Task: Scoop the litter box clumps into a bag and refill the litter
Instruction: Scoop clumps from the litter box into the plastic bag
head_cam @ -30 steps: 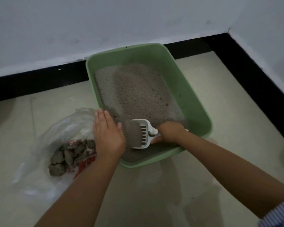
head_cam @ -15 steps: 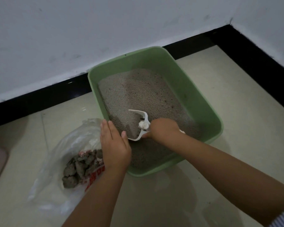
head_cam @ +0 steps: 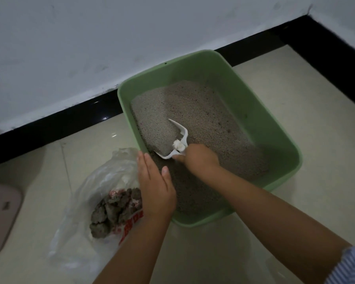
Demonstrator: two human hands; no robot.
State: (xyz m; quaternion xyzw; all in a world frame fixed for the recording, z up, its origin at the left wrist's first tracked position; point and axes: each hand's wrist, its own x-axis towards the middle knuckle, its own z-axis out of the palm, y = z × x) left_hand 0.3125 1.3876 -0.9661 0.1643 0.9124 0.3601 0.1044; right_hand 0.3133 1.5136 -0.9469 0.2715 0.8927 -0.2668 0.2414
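Against the view half a second ago, the green litter box (head_cam: 244, 95) sits in the same place against the dark skirting, and the scoop has turned further on edge and swung up toward the far left of the litter, its open side now facing left with a heap of grey litter piled against it. The left hand has barely shifted.

One litter box lies on the floor (head_cam: 295, 212), under both hands, filled with one bed of grey litter (head_cam: 203, 111). One clear plastic bag (head_cam: 103, 181) with red print lies on the floor just left of the left hand, touching the box's near left corner; inside it is one pile of dark grey clumps (head_cam: 113, 212), roughly a dozen, too bunched to count exactly. One pale pink object (head_cam: 0, 214) lies far left of the bag, cut by the frame edge.

One white scoop (head_cam: 177, 140) stands in the litter just ahead of the right hand (head_cam: 199, 158), which grips its handle with curled fingers. The left hand (head_cam: 155, 189) lies flat, fingers straight and together, on the box's near left rim, holding nothing.
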